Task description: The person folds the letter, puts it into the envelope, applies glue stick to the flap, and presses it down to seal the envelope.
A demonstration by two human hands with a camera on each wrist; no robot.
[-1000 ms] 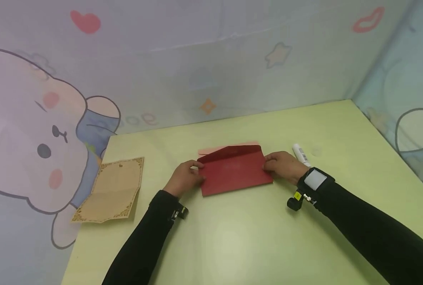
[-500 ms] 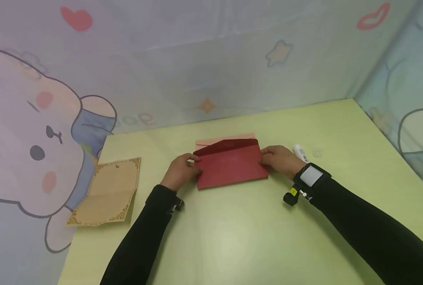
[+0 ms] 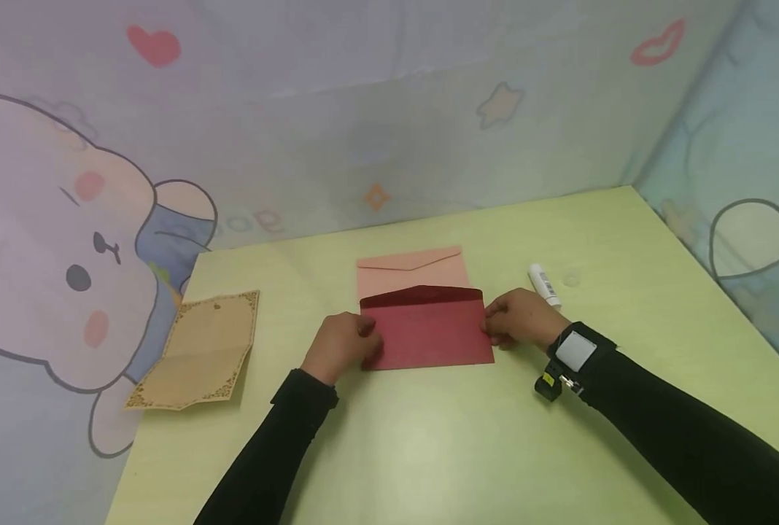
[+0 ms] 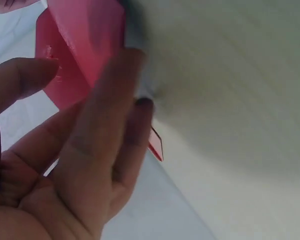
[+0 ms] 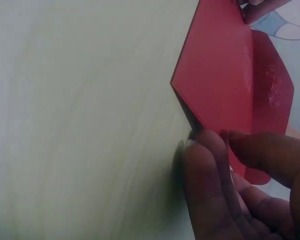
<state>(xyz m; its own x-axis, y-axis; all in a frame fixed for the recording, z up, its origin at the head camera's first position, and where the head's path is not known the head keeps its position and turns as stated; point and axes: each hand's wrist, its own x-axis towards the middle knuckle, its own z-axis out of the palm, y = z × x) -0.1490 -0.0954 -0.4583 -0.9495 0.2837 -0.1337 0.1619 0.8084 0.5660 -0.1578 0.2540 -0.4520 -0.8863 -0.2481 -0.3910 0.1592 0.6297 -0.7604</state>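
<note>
In the head view a dark red envelope (image 3: 429,335) lies at the middle of the table, its flap (image 3: 422,293) raised along the far side. My left hand (image 3: 340,346) is at its left end; in the left wrist view the thumb stands apart from the paper and the blurred fingers (image 4: 102,110) lie by the edge. My right hand (image 3: 524,317) pinches the right end, thumb over and fingers under in the right wrist view. Rough marks show on the flap's inner side (image 5: 271,87). A pink envelope (image 3: 409,270) lies behind, partly covered.
A white glue stick (image 3: 543,286) lies beyond my right hand, with a small clear round piece (image 3: 571,277) near it. At the left of the table (image 3: 429,452) is a creased tan sheet (image 3: 206,350) with an ornate border. Printed cloth (image 3: 297,146) hangs behind.
The red envelope has shifted towards me relative to the pink one, showing more of it. My left hand has turned and its thumb is now off the paper; my right hand keeps its pinch.
</note>
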